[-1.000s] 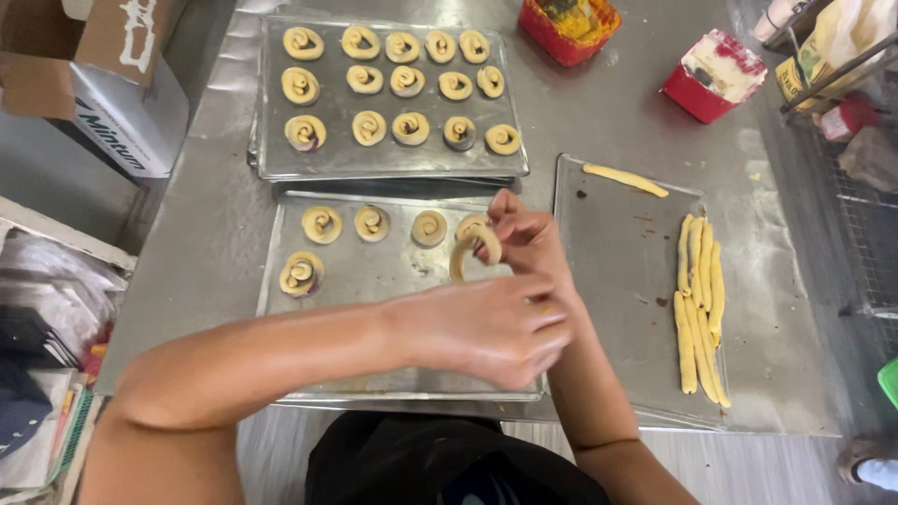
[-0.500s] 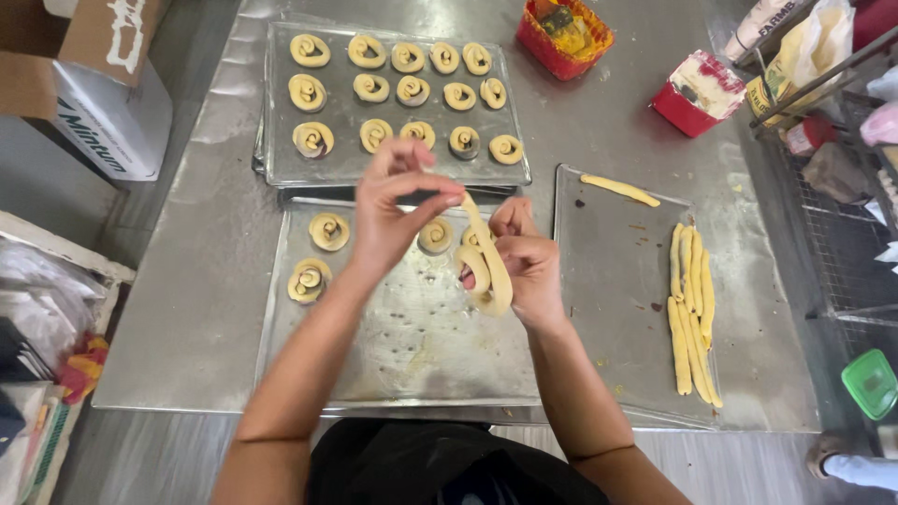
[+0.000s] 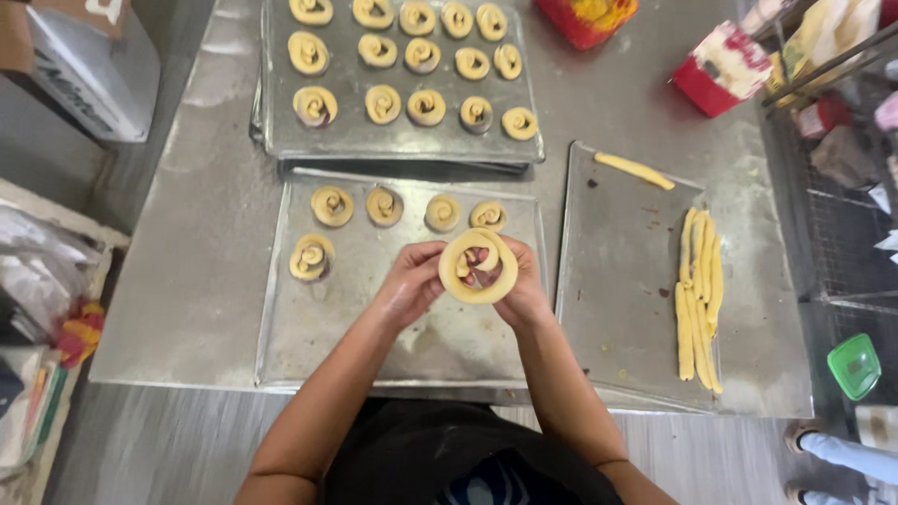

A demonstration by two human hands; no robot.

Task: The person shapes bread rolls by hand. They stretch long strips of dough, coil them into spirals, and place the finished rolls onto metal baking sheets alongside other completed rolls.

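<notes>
Both my hands hold one yellow dough ring (image 3: 478, 266) above the near metal tray (image 3: 318, 327). My left hand (image 3: 410, 285) pinches the ring's left side and my right hand (image 3: 519, 290) supports its right side, with fingers showing through the loop. The near tray carries several coiled dough spirals (image 3: 333, 206) along its far edge and one more (image 3: 311, 255) at the left. The far tray (image 3: 271, 140) is filled with several rows of the same spirals. To the right, a third tray (image 3: 608, 281) has a bundle of dough ropes (image 3: 700, 299) and a single rope (image 3: 634, 170).
The steel table (image 3: 201, 243) bears all trays. A cardboard box (image 3: 84, 56) stands at far left, red containers (image 3: 720, 70) at far right, a wire rack (image 3: 842, 187) beside them. A green lid (image 3: 853, 367) and another person's feet (image 3: 823, 449) are at right.
A second ago my hands were low over the near tray with a dough rope. They lifted and bent it, and now the rope is closed into a ring between both hands.
</notes>
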